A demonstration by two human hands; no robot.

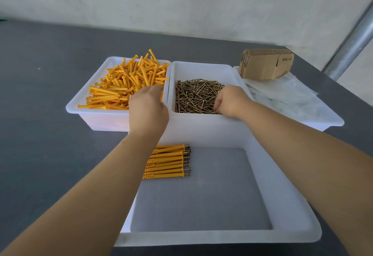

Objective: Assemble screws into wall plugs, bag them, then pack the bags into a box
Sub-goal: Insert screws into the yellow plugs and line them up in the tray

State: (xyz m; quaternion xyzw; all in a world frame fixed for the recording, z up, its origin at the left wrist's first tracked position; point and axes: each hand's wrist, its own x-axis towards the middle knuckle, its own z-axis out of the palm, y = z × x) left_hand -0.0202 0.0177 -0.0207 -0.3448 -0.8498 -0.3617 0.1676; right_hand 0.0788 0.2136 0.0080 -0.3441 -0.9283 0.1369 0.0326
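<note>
Two hands over bin edges: left hand among plugs, right hand among screws, grips seemingly curled, contents hidden.

Both bare arms reach forward, the left hand and right hand palm-down with fingers curled.

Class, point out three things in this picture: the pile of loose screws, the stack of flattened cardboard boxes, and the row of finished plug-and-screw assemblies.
loose screws point(194, 96), head view, middle of the pile.
flattened cardboard boxes point(264, 66), head view, front face of the stack.
finished assemblies point(168, 161), head view, orange plug body mid-row.
</note>
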